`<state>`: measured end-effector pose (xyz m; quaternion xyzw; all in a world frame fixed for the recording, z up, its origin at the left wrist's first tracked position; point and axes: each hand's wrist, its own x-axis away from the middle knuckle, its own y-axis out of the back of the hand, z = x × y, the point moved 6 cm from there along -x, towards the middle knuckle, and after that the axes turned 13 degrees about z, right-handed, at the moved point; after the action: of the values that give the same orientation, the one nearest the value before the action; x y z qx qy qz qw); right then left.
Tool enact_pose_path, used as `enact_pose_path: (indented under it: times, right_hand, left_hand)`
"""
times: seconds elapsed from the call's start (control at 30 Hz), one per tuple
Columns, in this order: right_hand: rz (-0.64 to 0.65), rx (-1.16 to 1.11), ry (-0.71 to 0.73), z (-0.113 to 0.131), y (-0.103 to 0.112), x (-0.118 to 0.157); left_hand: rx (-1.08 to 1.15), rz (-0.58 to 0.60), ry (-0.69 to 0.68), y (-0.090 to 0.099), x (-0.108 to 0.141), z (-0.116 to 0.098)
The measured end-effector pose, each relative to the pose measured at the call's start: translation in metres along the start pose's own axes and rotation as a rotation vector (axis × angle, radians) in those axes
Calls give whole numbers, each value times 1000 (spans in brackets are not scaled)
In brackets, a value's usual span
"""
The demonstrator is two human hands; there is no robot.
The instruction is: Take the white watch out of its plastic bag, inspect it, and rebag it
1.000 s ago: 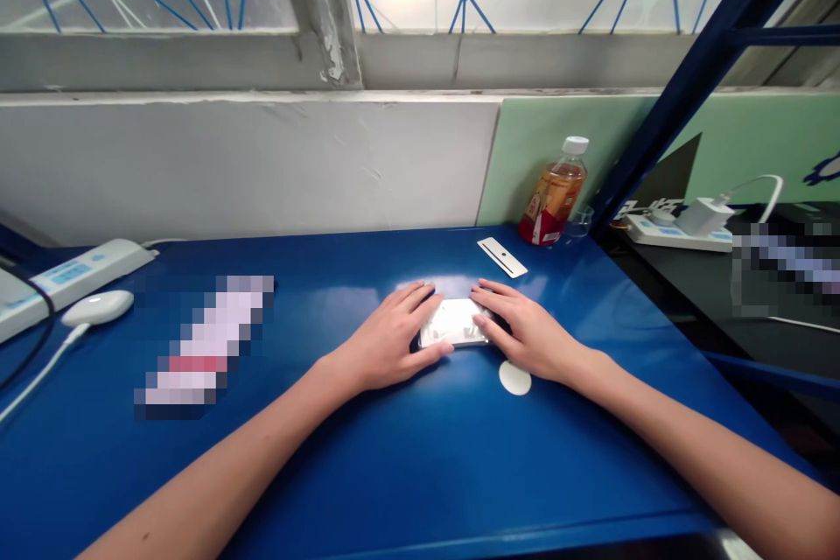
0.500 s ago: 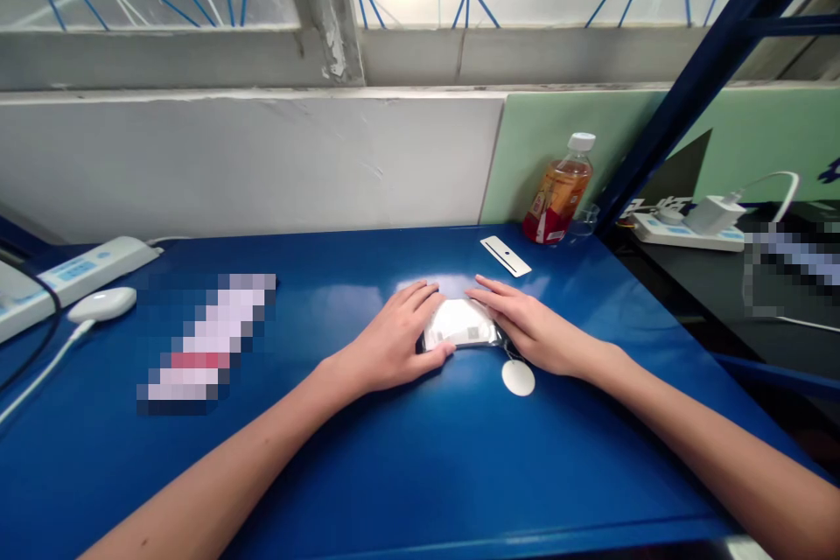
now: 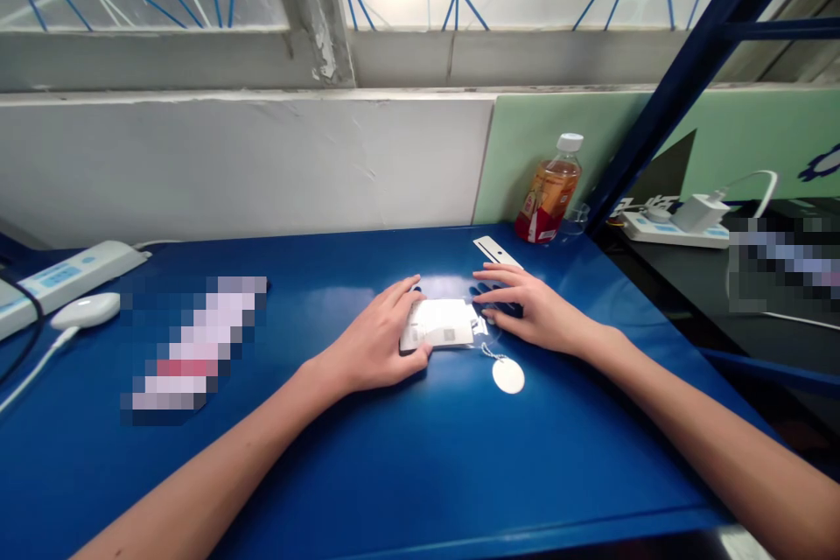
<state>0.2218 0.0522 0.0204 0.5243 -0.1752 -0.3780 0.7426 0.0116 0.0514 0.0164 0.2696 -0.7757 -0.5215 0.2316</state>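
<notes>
A small flat white packet in a clear plastic wrapper (image 3: 446,321) lies on the blue table, with print and a dark square code on its face. Around its left end is my left hand (image 3: 381,337), thumb at the near edge and fingers at the far side. My right hand (image 3: 535,306) hovers by the packet's right end, fingers spread and apart; whether a fingertip touches the wrapper I cannot tell. A round white tag (image 3: 508,375) on a short twisted cord lies at the packet's near right corner. Beyond my right hand is a white strip (image 3: 495,250), partly covered by the fingers.
A drink bottle (image 3: 549,192) stands at the back right near a blue post. On the left lie a blurred-out flat object (image 3: 206,337), a white oval device with a cable (image 3: 87,311) and a power strip (image 3: 82,276). Another power strip (image 3: 669,229) sits beyond the table's right edge.
My right hand has come off the packet's right end and spread its fingers, uncovering that end. My left hand keeps its hold. The whole view has shifted slightly.
</notes>
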Motion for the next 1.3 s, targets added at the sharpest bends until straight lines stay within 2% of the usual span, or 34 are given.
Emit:
enact_pose_path:
  times: [0.23, 0.5, 0.67, 0.83, 1.0, 1.17, 1.3]
  right_hand:
    - [17, -49, -9, 3, -4, -1]
    - [53, -156, -54, 6, -8, 0]
    - [6, -99, 27, 7, -9, -1]
    - [25, 32, 92, 7, 10, 3]
    - [81, 63, 42, -7, 26, 10]
    - [96, 13, -34, -8, 18, 11]
    - [86, -26, 1, 4, 5, 6]
  left_hand:
    - [-15, 7, -2, -6, 0, 1]
    - [-10, -17, -73, -5, -2, -6]
    - [-17, -23, -62, -7, -3, -4]
    - [25, -37, -34, -5, -2, 0]
    - [68, -60, -35, -1, -1, -1]
    - [94, -54, -44, -3, -1, -2]
    - [96, -60, -35, -4, 0, -1]
